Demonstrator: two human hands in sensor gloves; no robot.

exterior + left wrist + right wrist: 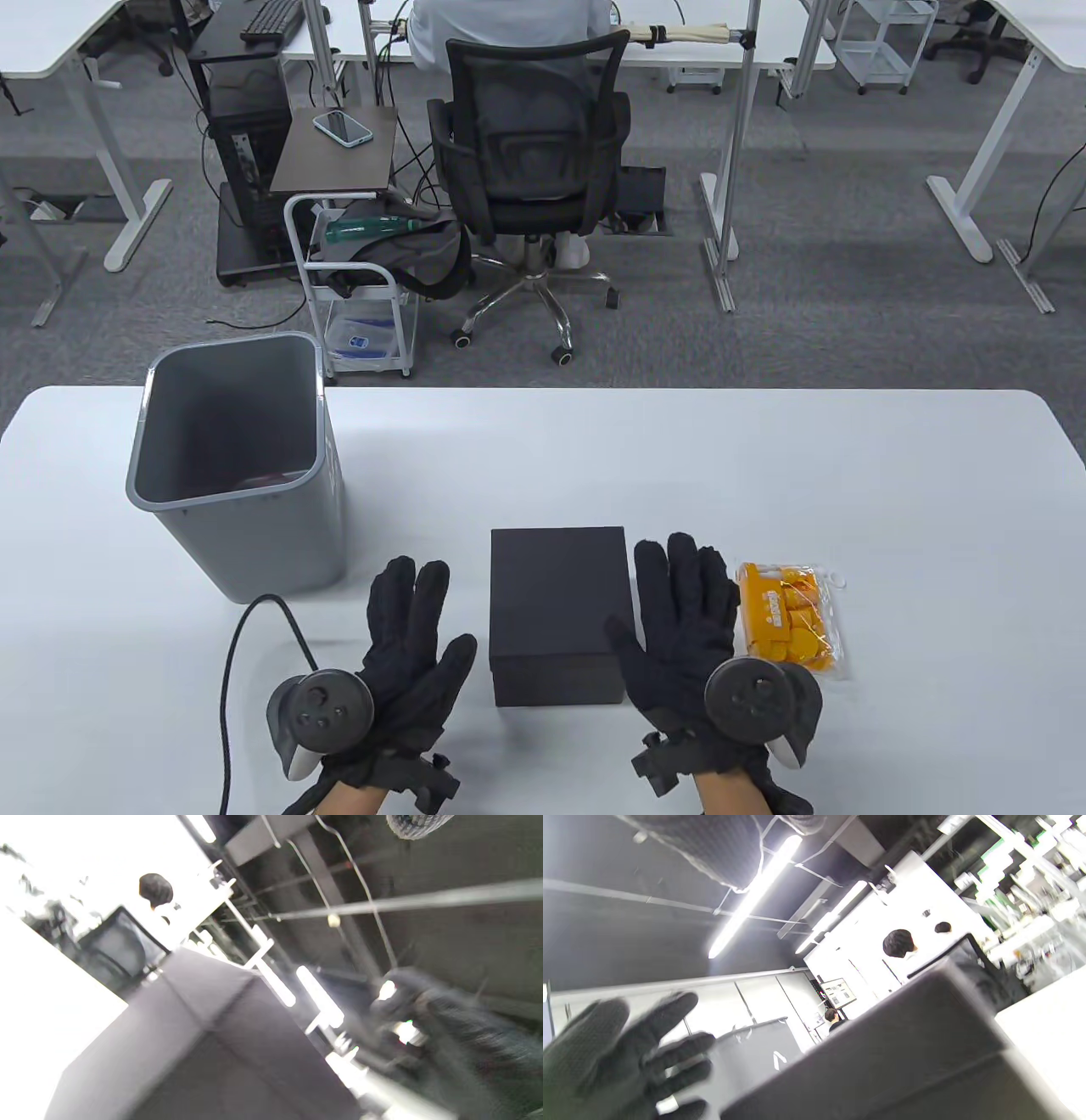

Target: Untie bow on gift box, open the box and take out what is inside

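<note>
A matte black rectangular gift box (557, 613) with its lid on is seen standing on the white desk (764, 475), near the front edge and roughly at the middle. No ribbon or bow is seen on it in the table view. The box is flanked by the two black-gloved hands. The left hand (407, 654) is held just beside the box's left face, its fingers straight and spread, nothing gripped; whether the thumb touches the box cannot be told. The right hand (683, 632) is held just beside the box's right face, fingers straight and pointing away from the person, nothing grasped; its thumb is seen right at the box's lower right corner, though contact cannot be confirmed. A round dark tracker is strapped to the back of each hand.

Just to the right of the right hand, a clear plastic packet of orange pieces (791, 618) is laid flat on the desk, apart from the box. At the desk's left, a grey plastic waste bin (242, 475) is stood upright, well apart from the box; something reddish is glimpsed at its bottom. A black cable (227, 679) is looped over the desk beside the left hand.

In the right wrist view, the box's dark lid (882, 1052) is seen close up, with the open left hand (619, 1065) beyond it.
</note>
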